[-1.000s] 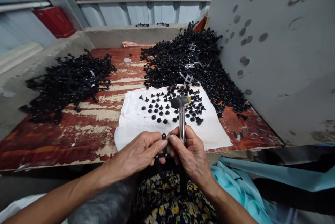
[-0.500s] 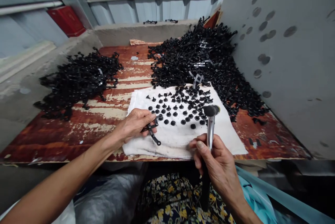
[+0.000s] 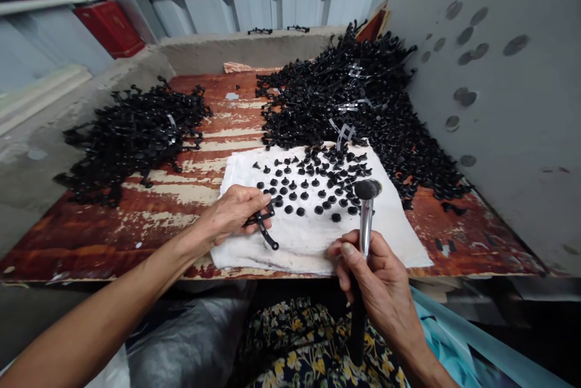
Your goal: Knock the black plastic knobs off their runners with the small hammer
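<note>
My left hand (image 3: 233, 211) rests on the left part of a white cloth (image 3: 313, 236) and pinches a small black metal bracket (image 3: 263, 224) against it. My right hand (image 3: 376, 282) grips a small hammer (image 3: 365, 212) by its shiny metal shaft, head up, over the cloth's front right. Several small black round studs (image 3: 313, 185) lie spread on the cloth just beyond the bracket.
The cloth lies on a worn red board (image 3: 149, 224). A big heap of black parts (image 3: 363, 103) fills the back right, a smaller heap (image 3: 131, 134) the left. A grey spotted panel (image 3: 499, 91) stands at the right. Light blue fabric (image 3: 454, 339) lies near my lap.
One second ago both hands held the bracket together at the board's edge. My left hand has since carried it onto the cloth, and my right hand with the hammer has moved right.
</note>
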`<state>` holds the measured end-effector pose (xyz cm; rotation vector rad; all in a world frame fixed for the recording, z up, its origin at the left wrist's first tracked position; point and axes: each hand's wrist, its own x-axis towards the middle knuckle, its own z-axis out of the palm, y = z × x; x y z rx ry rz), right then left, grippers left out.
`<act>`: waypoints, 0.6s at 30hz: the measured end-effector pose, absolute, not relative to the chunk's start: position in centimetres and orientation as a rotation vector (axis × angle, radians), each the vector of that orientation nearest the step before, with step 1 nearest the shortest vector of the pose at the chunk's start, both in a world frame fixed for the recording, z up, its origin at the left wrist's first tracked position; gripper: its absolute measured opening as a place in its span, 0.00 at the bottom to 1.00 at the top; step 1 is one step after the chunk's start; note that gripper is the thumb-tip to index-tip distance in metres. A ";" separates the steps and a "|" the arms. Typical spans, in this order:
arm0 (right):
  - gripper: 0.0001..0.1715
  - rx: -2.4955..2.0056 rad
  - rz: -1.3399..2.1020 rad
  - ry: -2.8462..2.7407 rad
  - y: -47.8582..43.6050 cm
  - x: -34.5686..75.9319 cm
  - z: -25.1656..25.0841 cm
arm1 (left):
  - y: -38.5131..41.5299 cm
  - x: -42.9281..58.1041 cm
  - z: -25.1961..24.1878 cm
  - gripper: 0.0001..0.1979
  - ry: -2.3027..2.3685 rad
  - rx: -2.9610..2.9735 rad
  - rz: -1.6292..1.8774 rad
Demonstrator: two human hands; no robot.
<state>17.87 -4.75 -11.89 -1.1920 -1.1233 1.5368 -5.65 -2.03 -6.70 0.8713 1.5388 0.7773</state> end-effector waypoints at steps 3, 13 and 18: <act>0.24 -1.193 1.541 -1.136 -4.8 18.0 -11.9 | -2.0 -5.6 -6.5 0.17 1.564 0.865 0.759; 0.23 -1.174 1.549 -1.188 -4.7 17.9 -12.1 | -1.7 -5.2 -6.1 0.18 1.606 0.904 0.730; 0.19 -1.196 1.489 -1.493 -4.1 18.8 -10.9 | -1.4 -5.7 -6.3 0.16 1.585 0.938 0.686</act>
